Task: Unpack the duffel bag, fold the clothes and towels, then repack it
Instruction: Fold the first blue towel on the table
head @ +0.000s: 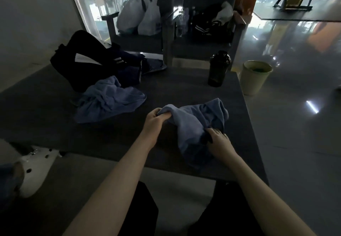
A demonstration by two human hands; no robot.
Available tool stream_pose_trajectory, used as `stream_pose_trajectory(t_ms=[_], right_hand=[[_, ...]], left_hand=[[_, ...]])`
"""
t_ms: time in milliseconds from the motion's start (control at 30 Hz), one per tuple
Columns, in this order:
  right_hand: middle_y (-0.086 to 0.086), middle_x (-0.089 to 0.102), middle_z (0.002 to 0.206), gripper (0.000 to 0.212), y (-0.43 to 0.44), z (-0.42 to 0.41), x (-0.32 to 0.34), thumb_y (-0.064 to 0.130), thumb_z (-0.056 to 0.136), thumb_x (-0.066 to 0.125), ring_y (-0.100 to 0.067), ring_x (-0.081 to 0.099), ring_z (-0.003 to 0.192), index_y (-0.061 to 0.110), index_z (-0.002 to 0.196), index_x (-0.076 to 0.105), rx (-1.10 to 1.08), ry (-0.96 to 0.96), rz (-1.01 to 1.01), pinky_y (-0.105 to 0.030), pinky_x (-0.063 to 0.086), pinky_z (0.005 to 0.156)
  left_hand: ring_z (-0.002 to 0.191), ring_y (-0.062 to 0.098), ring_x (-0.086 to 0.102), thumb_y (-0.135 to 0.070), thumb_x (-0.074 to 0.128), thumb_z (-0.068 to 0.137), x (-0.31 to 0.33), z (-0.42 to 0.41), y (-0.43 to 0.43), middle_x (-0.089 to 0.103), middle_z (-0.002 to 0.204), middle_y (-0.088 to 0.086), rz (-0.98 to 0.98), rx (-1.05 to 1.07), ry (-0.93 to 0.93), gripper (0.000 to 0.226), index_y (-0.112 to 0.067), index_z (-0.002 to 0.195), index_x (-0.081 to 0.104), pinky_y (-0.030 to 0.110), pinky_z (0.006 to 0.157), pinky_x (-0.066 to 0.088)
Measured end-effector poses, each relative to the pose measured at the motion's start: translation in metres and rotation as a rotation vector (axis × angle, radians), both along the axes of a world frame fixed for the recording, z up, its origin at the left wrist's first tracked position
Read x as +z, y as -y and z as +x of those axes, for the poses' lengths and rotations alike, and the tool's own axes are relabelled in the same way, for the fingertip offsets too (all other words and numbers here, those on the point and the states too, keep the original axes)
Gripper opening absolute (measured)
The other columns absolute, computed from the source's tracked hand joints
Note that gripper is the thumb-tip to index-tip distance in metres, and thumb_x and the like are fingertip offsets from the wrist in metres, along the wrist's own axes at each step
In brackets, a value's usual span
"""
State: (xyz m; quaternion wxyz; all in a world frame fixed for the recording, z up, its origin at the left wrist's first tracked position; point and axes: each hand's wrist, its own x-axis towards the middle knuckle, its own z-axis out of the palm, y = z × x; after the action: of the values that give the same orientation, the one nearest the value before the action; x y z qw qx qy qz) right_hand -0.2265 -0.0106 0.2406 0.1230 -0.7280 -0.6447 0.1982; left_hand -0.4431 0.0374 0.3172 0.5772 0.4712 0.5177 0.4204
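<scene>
A crumpled blue towel [195, 123] lies on the dark table [175, 88] in front of me. My left hand [154, 120] grips its upper left edge. My right hand [218, 141] pinches its lower right part. A second blue towel [108, 101] lies bunched at the table's left. Behind it sits the black duffel bag [81, 64], with dark clothes [132, 68] spilling beside it.
A black shaker bottle [218, 69] stands at the table's far right. A pale bin [255, 77] is on the floor past the table edge. Two dark chairs behind hold white plastic bags [140, 14] and a black jacket [208, 23].
</scene>
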Motion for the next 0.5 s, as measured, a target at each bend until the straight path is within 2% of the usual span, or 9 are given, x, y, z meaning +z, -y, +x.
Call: stream_pose_trajectory(t_ms=[100, 167, 233, 367, 500], right_hand=[[-0.004, 0.033, 0.152, 0.057, -0.001, 0.005, 0.005, 0.013, 0.09, 0.046, -0.025, 0.027, 0.14, 0.02, 0.145, 0.032, 0.01, 0.015, -0.047, -0.044, 0.021, 0.115], [-0.004, 0.033, 0.152, 0.058, -0.005, 0.008, 0.007, 0.013, 0.09, 0.046, -0.029, 0.03, 0.138, 0.021, 0.146, 0.031, 0.014, -0.019, -0.061, -0.042, 0.024, 0.113], [-0.005, 0.033, 0.151, 0.06, -0.007, 0.009, 0.007, 0.013, 0.09, 0.047, -0.031, 0.031, 0.137, 0.022, 0.147, 0.031, 0.024, -0.051, -0.069, -0.04, 0.028, 0.111], [-0.004, 0.034, 0.151, 0.062, -0.007, 0.007, 0.006, 0.009, 0.088, 0.048, -0.03, 0.032, 0.137, 0.021, 0.147, 0.032, 0.034, -0.07, -0.073, -0.035, 0.028, 0.11], [-0.004, 0.037, 0.149, 0.056, -0.007, 0.006, 0.008, 0.006, 0.086, 0.048, -0.026, 0.034, 0.136, 0.016, 0.141, 0.042, 0.071, -0.064, -0.086, -0.033, 0.03, 0.11]], left_hand=[[0.079, 0.016, 0.058, -0.011, 0.058, 0.089, 0.006, 0.002, -0.001, 0.062, 0.086, 0.005, 0.067, -0.139, -0.261, 0.006, -0.011, 0.094, 0.061, 0.024, 0.067, 0.046], [0.081, 0.012, 0.058, -0.016, 0.059, 0.09, 0.006, 0.002, -0.004, 0.062, 0.092, 0.002, 0.035, -0.212, -0.458, 0.015, -0.011, 0.105, 0.06, 0.022, 0.063, 0.045], [0.081, 0.012, 0.058, -0.021, 0.058, 0.091, 0.002, 0.002, -0.006, 0.062, 0.097, 0.004, 0.003, -0.223, -0.606, 0.018, -0.013, 0.107, 0.06, 0.023, 0.062, 0.045], [0.088, 0.021, 0.06, -0.027, 0.055, 0.093, 0.0, -0.002, -0.007, 0.062, 0.101, 0.009, -0.073, -0.279, -0.965, 0.021, -0.011, 0.106, 0.061, 0.03, 0.071, 0.047], [0.082, 0.021, 0.059, -0.042, 0.051, 0.094, -0.003, -0.007, -0.007, 0.062, 0.091, 0.007, -0.155, -0.416, -1.163, 0.034, -0.01, 0.101, 0.061, 0.031, 0.071, 0.046]])
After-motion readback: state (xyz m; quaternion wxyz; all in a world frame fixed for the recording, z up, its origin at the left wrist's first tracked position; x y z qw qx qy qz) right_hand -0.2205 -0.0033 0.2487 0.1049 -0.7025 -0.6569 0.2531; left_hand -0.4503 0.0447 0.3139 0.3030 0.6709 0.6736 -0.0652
